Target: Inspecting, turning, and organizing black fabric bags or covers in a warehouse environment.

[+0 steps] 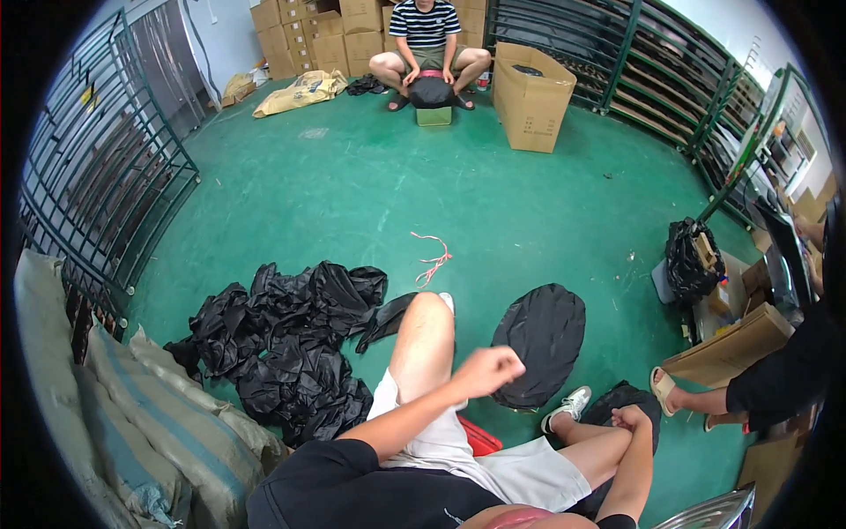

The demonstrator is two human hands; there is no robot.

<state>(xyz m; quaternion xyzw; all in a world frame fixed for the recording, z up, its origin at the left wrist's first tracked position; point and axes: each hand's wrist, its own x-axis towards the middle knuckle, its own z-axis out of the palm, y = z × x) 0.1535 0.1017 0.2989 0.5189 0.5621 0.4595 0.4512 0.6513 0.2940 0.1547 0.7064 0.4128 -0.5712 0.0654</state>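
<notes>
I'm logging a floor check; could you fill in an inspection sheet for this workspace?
Surface: green floor, scuffed.
Work items: black oval bundle, crumpled black fabric heap, second black bundle.
Clutter: pink string on the floor.
Hands: left hand curled, nearest the oval bundle; right hand curled at the second bundle; both grips unclear.
Cables: dark line on the wall, possibly a cable.
Surroundings: green racks, sacks, cardboard box, bagged bin; seated co-worker ahead, another person at right.
</notes>
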